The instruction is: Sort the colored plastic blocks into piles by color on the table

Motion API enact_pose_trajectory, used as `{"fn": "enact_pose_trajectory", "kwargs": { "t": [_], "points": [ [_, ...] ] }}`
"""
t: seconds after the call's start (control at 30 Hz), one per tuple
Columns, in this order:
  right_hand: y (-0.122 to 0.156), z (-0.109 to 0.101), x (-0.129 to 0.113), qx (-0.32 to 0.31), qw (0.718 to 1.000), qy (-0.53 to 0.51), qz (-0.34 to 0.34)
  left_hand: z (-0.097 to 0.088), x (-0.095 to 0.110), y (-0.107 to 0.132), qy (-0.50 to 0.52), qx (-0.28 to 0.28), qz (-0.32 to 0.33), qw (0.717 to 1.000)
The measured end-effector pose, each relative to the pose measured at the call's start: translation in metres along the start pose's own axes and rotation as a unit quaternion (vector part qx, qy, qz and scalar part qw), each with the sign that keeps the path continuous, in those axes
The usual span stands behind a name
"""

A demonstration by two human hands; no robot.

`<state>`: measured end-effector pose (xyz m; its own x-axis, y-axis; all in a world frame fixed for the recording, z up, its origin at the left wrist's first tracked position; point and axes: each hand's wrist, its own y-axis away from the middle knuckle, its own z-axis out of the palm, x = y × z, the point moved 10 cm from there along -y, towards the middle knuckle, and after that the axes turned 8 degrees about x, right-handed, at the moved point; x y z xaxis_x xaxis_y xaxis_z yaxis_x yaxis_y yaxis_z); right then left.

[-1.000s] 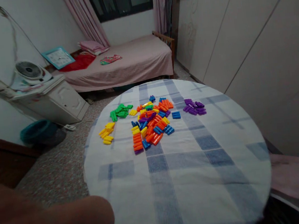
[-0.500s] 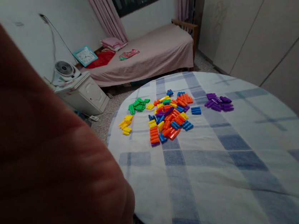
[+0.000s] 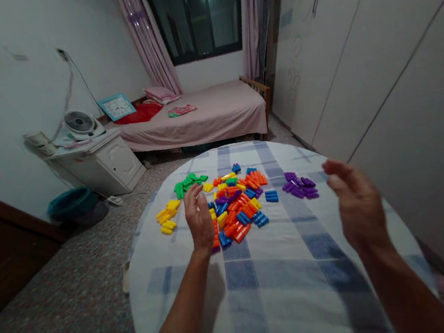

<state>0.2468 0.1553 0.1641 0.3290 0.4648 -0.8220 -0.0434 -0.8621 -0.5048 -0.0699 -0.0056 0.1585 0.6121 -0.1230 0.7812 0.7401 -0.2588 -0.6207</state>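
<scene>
My left hand (image 3: 199, 220) is raised over the left side of the mixed pile (image 3: 237, 207) of orange, blue, yellow and purple plastic pieces, hiding part of it. Its fingers point up, the thumb is apart, and nothing shows in it. On the right, my right hand (image 3: 358, 204) hovers above the table, fingers stretched out and holding nothing visible. The purple pieces (image 3: 299, 185) lie to its left. Beyond my left hand is a group of green pieces (image 3: 187, 182); yellow pieces (image 3: 167, 215) sit to its left.
A blue-and-white checked cloth covers the round table (image 3: 275, 278). Past it stand a bed (image 3: 208, 112) and a white cabinet (image 3: 105, 164) with a fan (image 3: 81, 122) on top. A bin (image 3: 74, 204) is on the floor at left; a wardrobe (image 3: 376, 79) rises at right.
The large blurred hand close to the camera at left is gone. Both my hands now show over the table. The view has tilted up and shifted; the piece groups look unchanged.
</scene>
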Motion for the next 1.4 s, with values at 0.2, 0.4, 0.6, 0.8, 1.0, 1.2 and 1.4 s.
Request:
{"fn": "enact_pose_trajectory", "kwargs": {
  "t": [0.2, 0.4, 0.6, 0.8, 1.0, 1.2, 1.4],
  "points": [
    [0.013, 0.083, 0.065, -0.137, 0.989, 0.034, 0.035, 0.044, -0.040, 0.046, 0.027, -0.039, 0.007, 0.999],
    [0.018, 0.147, 0.076, -0.170, 0.969, 0.144, -0.109, 0.090, -0.006, 0.106, 0.057, -0.146, 0.126, 0.980],
    [0.017, 0.196, 0.083, -0.189, 0.939, 0.248, -0.142, 0.103, 0.004, 0.118, 0.084, -0.218, 0.196, 0.953],
    [0.016, 0.207, 0.095, -0.174, 0.935, 0.264, -0.159, 0.107, -0.006, 0.116, 0.081, -0.215, 0.169, 0.958],
    [0.014, 0.203, 0.082, -0.153, 0.931, 0.257, -0.211, 0.107, -0.003, 0.116, 0.059, -0.209, 0.181, 0.959],
    [-0.017, 0.159, 0.071, -0.042, 0.926, 0.312, -0.206, 0.107, -0.004, 0.116, 0.050, -0.214, 0.182, 0.958],
    [-0.032, 0.127, 0.082, 0.051, 0.903, 0.392, -0.166, 0.109, -0.009, 0.117, 0.053, -0.215, 0.162, 0.962]
  ]
}}
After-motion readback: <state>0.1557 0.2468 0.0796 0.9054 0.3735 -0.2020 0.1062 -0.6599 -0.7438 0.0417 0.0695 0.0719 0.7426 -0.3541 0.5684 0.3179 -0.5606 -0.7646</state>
